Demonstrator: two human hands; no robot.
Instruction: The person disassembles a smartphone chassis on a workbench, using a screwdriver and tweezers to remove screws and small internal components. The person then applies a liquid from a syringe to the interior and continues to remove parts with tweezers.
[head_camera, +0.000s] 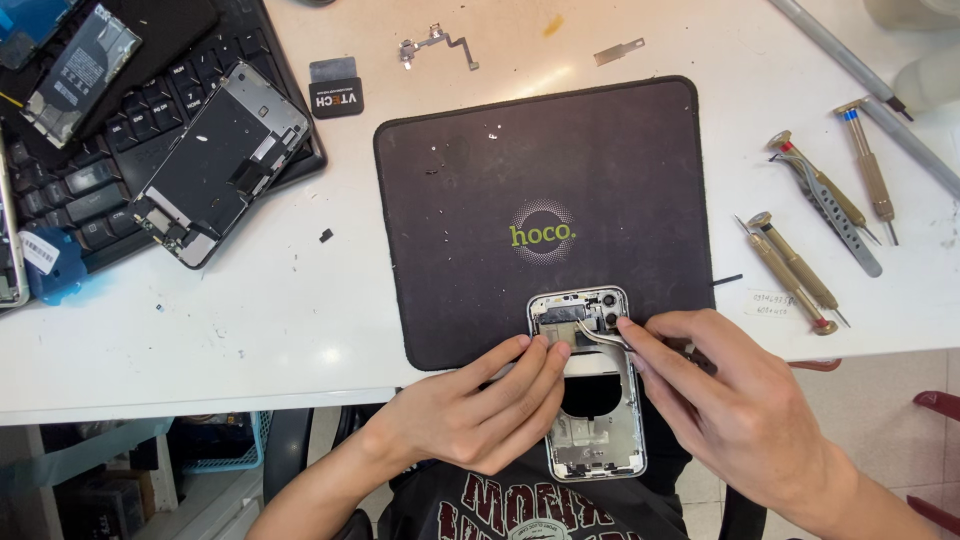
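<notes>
An opened silver phone housing (590, 400) lies at the near edge of a black work mat (500, 150), half over the table's front edge, with its camera end pointing away from me. My left hand (470, 405) rests on the housing's left side, fingertips on the upper interior. My right hand (725, 400) grips metal tweezers (598, 338) whose tips reach into the top of the housing near the camera modules.
Several brass-handled screwdrivers (795, 265) and a flat metal tool lie at the right. A removed phone screen (220, 165) rests on a black keyboard (100, 170) at the left, with a battery (80, 60) behind. A flex cable (435, 48) and small blade (620, 50) lie at the back.
</notes>
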